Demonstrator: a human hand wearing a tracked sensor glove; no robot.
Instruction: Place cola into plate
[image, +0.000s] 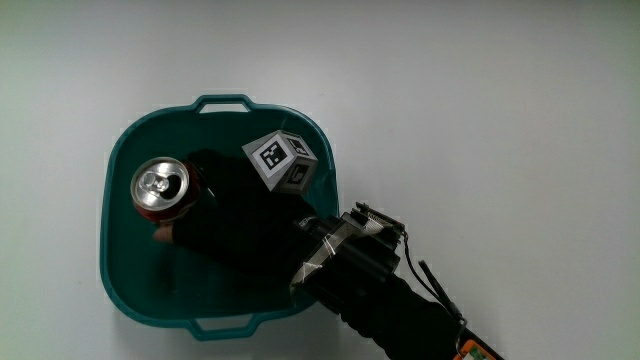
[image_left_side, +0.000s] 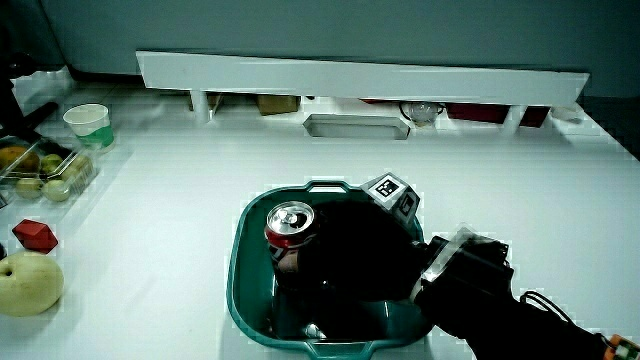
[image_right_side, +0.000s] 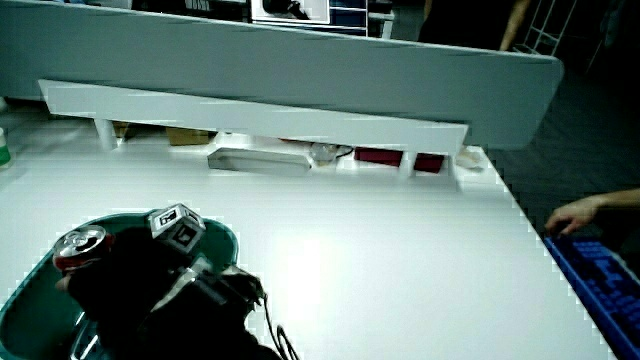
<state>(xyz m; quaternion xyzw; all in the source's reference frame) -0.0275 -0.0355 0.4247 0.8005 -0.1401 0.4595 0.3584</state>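
A teal plate (image: 222, 103), deep like a basin with a handle at each end, sits on the white table. The cola can (image: 160, 187), red with a silver top, stands upright within the plate's rim. The black-gloved hand (image: 215, 215) reaches over the plate and is shut on the can's side, with the patterned cube (image: 281, 162) on its back. Both side views show the can (image_left_side: 290, 225) (image_right_side: 80, 245) in the hand (image_left_side: 350, 250) (image_right_side: 120, 275) over the plate (image_left_side: 240, 270) (image_right_side: 225, 236). Whether the can rests on the plate's floor is hidden by the hand.
In a side view, a pale fruit (image_left_side: 28, 282), a small red block (image_left_side: 35, 234), a clear box of fruit (image_left_side: 45, 175) and a green-and-white cup (image_left_side: 88, 122) lie at the table's edge. A white tray (image_left_side: 355, 125) lies by the low partition (image_left_side: 360, 75).
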